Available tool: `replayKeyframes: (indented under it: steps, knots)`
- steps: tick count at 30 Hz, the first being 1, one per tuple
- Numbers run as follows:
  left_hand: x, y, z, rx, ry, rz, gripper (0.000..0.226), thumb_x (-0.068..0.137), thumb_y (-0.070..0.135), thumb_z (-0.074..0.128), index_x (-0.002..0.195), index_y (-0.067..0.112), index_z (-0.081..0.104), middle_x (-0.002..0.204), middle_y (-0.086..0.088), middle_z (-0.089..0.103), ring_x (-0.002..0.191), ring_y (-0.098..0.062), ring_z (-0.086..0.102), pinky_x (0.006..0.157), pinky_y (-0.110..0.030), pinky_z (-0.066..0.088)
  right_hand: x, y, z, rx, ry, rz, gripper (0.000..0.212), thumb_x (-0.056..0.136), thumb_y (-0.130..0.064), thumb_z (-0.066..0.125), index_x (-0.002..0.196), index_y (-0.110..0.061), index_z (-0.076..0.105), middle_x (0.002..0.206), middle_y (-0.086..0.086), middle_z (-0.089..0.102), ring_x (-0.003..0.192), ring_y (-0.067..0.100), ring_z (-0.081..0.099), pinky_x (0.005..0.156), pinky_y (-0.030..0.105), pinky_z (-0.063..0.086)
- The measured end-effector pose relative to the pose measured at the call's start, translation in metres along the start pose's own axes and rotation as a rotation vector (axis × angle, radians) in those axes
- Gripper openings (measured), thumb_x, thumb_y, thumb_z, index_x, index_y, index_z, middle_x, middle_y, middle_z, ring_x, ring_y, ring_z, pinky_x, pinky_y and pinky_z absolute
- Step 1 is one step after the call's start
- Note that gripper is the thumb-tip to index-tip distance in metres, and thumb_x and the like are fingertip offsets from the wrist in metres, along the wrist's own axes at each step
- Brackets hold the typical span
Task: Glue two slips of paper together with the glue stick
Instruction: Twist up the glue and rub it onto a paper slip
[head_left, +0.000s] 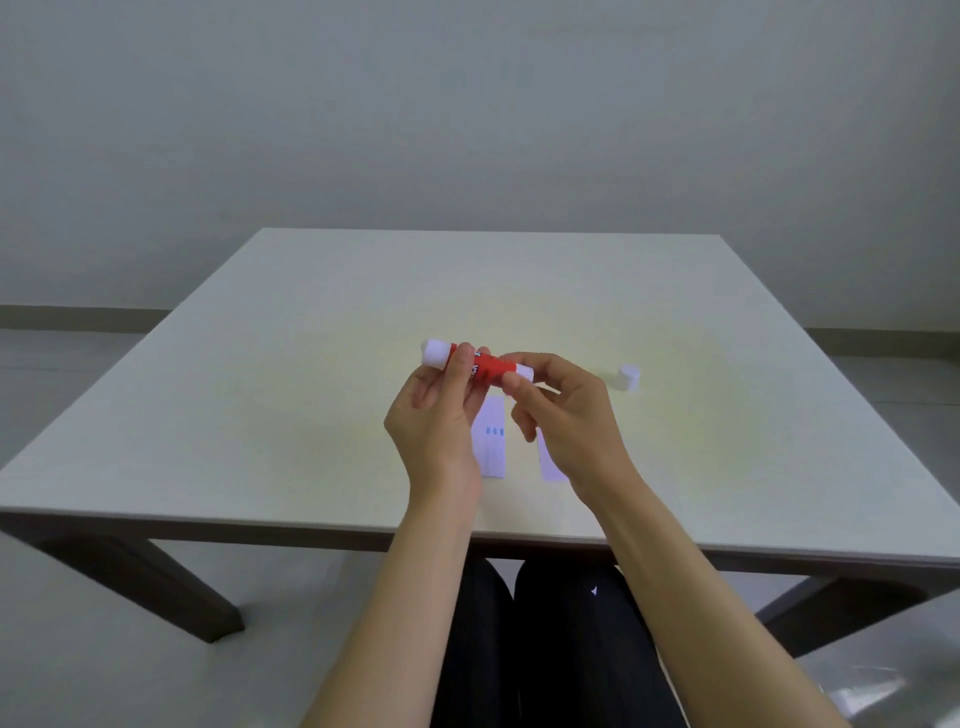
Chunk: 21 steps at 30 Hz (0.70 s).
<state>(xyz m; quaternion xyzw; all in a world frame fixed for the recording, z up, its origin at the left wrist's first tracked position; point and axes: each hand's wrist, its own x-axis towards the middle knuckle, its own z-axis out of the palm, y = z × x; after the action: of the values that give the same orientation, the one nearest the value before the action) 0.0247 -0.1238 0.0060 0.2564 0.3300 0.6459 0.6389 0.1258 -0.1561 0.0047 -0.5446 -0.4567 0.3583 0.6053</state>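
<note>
A red glue stick (485, 366) with white ends is held level above the table. My left hand (441, 410) grips its red body, and my right hand (561, 415) pinches its white right end between thumb and fingers. The stick's white cap (627, 378) lies off on the table to the right. Two white paper slips lie side by side under my hands: the left slip (492, 441) has small blue marks, and the right slip (550, 462) is mostly hidden by my right hand.
The pale square table (311, 389) has dark legs, and its front edge runs just below the slips. My legs in dark trousers (545, 649) are under that edge. A plain wall stands behind the table.
</note>
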Motion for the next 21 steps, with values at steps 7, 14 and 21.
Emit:
replayKeyframes:
  steps: [7,14,21]
  knots:
    - [-0.005,-0.002,0.006,0.053,-0.084,0.017,0.006,0.081,0.012,0.071,0.082,0.006,0.072,0.079,-0.002,0.076,0.087,-0.021,0.074,0.073,-0.023,0.057,0.001,0.002,0.006,0.013,0.124,0.104,0.063,0.092,-0.051,0.042,0.064,0.002,0.06,0.051,0.001,0.045,0.04,0.007,0.033,0.046,0.017,0.029]
    - [-0.005,-0.004,0.007,0.067,-0.076,0.075,0.003,0.079,0.01,0.072,0.077,0.01,0.073,0.082,-0.003,0.075,0.087,-0.021,0.074,0.072,-0.023,0.057,-0.009,0.006,-0.005,0.257,0.0,0.066,0.023,0.096,-0.023,0.051,0.093,-0.002,0.061,0.058,-0.001,0.06,0.045,0.014,0.047,0.05,0.024,0.04]
    - [-0.005,-0.004,0.003,0.071,-0.132,0.057,0.002,0.079,0.011,0.072,0.078,0.012,0.074,0.083,-0.002,0.076,0.087,-0.021,0.074,0.073,-0.024,0.057,-0.008,0.0,-0.007,0.12,0.008,0.265,0.05,0.093,-0.049,0.045,0.083,-0.003,0.062,0.06,0.002,0.05,0.043,0.014,0.039,0.046,0.02,0.033]
